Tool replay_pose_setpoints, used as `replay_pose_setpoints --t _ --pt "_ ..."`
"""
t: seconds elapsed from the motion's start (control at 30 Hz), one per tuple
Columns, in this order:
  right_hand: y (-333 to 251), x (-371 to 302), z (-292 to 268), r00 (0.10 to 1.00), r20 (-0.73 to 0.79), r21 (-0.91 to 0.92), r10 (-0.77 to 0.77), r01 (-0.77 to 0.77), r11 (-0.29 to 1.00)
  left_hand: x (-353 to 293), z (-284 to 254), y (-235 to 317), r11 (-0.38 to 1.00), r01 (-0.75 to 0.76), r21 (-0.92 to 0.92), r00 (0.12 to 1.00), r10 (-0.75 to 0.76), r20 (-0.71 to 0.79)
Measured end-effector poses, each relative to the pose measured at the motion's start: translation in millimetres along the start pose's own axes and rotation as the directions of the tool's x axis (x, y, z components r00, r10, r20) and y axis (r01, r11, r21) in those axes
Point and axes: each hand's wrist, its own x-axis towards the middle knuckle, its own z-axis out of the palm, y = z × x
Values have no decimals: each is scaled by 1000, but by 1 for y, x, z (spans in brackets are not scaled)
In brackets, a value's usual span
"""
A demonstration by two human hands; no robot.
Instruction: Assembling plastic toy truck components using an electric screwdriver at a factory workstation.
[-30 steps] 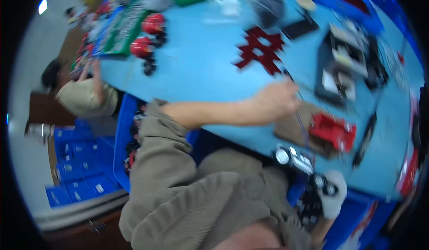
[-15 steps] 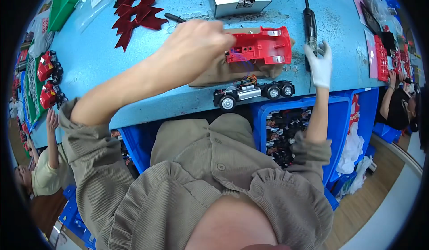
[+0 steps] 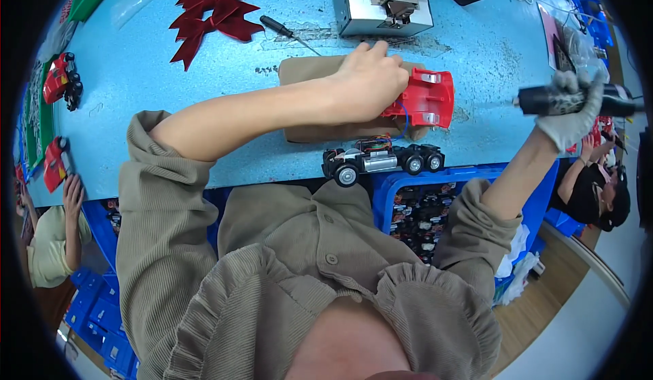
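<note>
My gloved right hand (image 3: 573, 111) is wrapped round a black electric screwdriver (image 3: 544, 99), raised at the right over the table edge with its tip toward the left. My bare left hand (image 3: 373, 81) is on a red plastic toy truck body (image 3: 432, 98), its fingers bent over the body's left part and hiding it. The body lies hollow side up on a brown padded block (image 3: 299, 72). Thin blue wires run from it to a black toy truck chassis (image 3: 381, 159) with silver wheels, which stands at the near table edge.
A metal-fronted machine (image 3: 388, 6) stands at the back, with a small screwdriver (image 3: 279, 28) and dark red bows (image 3: 218, 9) to its left. Red toy trucks (image 3: 56, 166) sit at the far left. Below the edge, a blue bin (image 3: 382, 206) holds chassis. Co-workers sit at both sides.
My right hand has taken hold of the electric screwdriver and lifted it to the right. My left hand has come down onto the red truck body. The view has shifted.
</note>
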Motion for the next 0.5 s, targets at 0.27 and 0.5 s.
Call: replay_pose_setpoints --t 0.27,0.5 --pt "50 -4 90 908 396 -17 -140 159 987 8 -14 -7 958 202 -203 932 -124 341" --pt "113 42 111 614 787 87 -61 -12 996 5 -14 -1 969 87 -230 961 -21 277"
